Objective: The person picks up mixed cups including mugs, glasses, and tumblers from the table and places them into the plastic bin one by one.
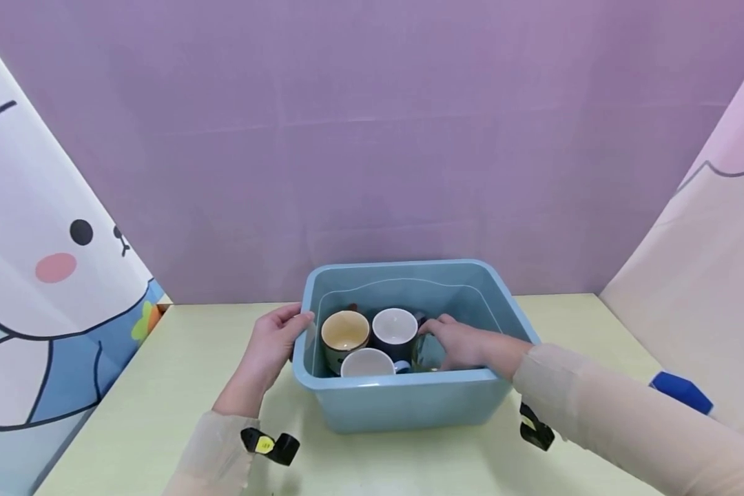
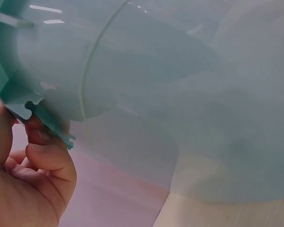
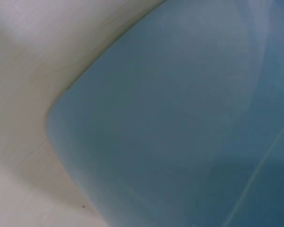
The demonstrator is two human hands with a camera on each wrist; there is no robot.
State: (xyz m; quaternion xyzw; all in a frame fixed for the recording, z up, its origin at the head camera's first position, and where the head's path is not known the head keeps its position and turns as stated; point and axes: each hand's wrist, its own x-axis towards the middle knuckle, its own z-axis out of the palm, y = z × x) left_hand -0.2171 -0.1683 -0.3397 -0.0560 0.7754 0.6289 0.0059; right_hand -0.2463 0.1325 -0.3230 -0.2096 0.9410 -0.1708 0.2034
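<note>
A light blue plastic bin (image 1: pixel 409 406) stands on the table. My left hand (image 1: pixel 277 337) grips its left rim, and in the left wrist view the fingers (image 2: pixel 49 158) curl under the rim's edge. Inside are a mug with a cream interior (image 1: pixel 345 332), a dark mug with a white interior (image 1: pixel 395 326) and a white-lined mug with a light blue handle (image 1: pixel 368 363). My right hand (image 1: pixel 461 342) reaches over the right side into the bin, its fingers round a clear glass cup (image 1: pixel 426 353) beside the dark mug. The right wrist view has only the bin's outer wall (image 3: pixel 156 118).
The pale yellow table (image 1: pixel 180 365) extends to both sides of the bin. A purple cloth backdrop (image 1: pixel 372 138) hangs behind, with a cartoon-printed cloth (image 1: pixel 31 207) at left. A dark blue object (image 1: pixel 682 393) lies at the right, beyond my sleeve.
</note>
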